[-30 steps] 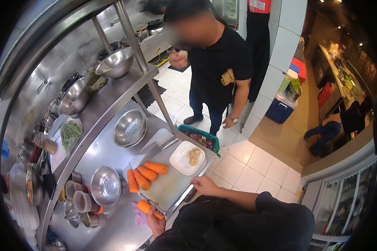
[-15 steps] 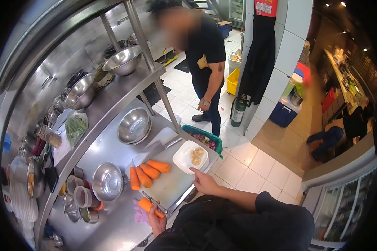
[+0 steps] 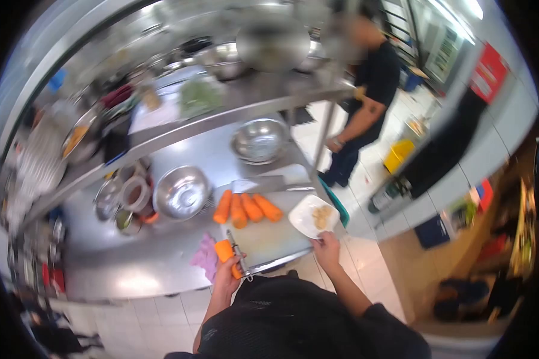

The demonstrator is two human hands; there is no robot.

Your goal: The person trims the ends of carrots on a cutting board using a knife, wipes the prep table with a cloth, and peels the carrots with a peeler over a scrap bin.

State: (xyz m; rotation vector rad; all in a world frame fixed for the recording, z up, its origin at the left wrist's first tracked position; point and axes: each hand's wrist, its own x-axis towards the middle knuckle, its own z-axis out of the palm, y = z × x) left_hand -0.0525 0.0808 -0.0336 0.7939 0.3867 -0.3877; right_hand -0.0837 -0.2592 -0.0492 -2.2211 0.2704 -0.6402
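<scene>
My left hand (image 3: 224,277) is closed around a peeled orange carrot (image 3: 224,250) and a metal peeler (image 3: 236,244), both held together over the counter's near edge. At the near corner of a white square dish (image 3: 299,214), my right hand (image 3: 327,249) pinches the rim. Pale yellowish food pieces (image 3: 321,216) lie in that dish, which sits at the right end of the cutting board (image 3: 269,244). Several peeled carrots (image 3: 253,209) are lined up on the board. Behind them rests a wide-bladed knife (image 3: 266,184). A pink cloth (image 3: 206,257) lies left of my left hand.
Metal bowls (image 3: 182,192) (image 3: 259,141) stand on the steel counter (image 3: 120,263), below a raised shelf (image 3: 233,103). Containers with reddish contents (image 3: 135,194) are at the left. A co-worker (image 3: 374,90) stands beyond the counter's right end, near a yellow bin (image 3: 396,157).
My view has swung left. My right hand, earlier with a finger extended at the dish's edge, now has its fingers closed on the rim. My left hand keeps the carrot and peeler.
</scene>
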